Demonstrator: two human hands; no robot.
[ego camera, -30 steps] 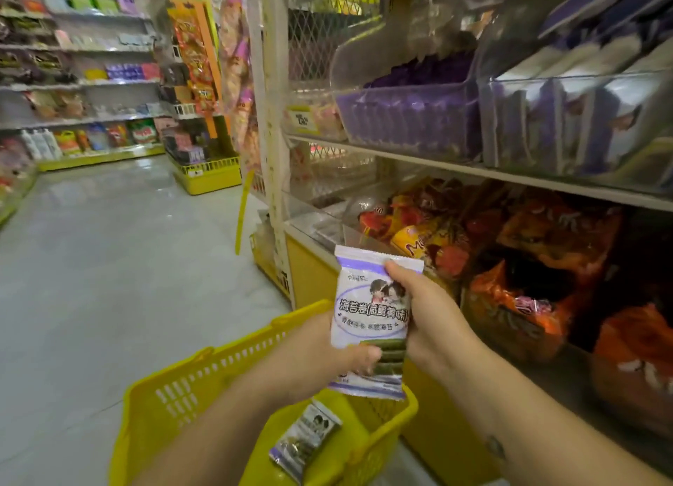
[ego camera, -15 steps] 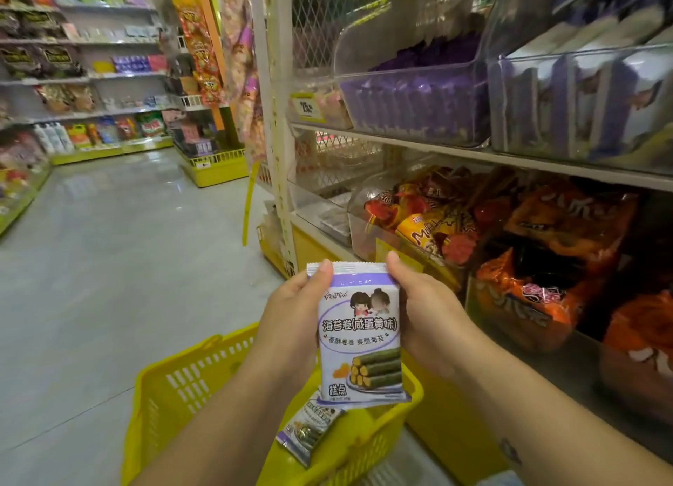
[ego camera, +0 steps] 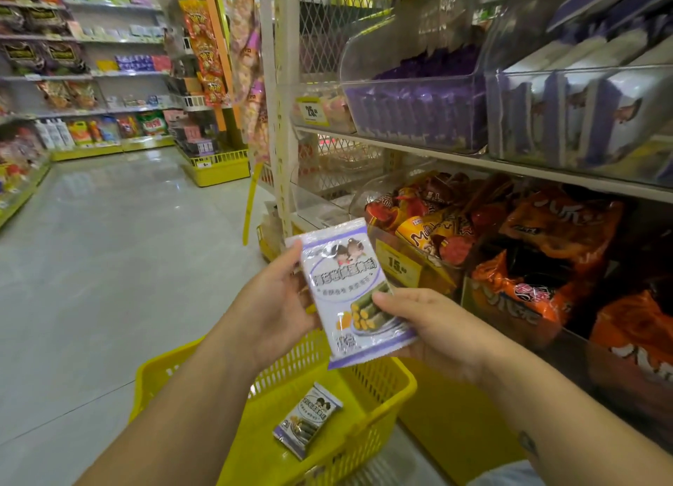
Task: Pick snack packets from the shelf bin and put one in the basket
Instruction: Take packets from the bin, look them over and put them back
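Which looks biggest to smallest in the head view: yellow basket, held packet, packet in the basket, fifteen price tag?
1. yellow basket
2. held packet
3. packet in the basket
4. price tag
The two packets share one design, so nearness to the camera may explain their gap.

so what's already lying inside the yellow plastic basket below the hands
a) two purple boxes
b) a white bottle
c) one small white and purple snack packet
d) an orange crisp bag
c: one small white and purple snack packet lies on the bottom of the yellow plastic basket, while the left hand and right hand hold a second matching packet above it.
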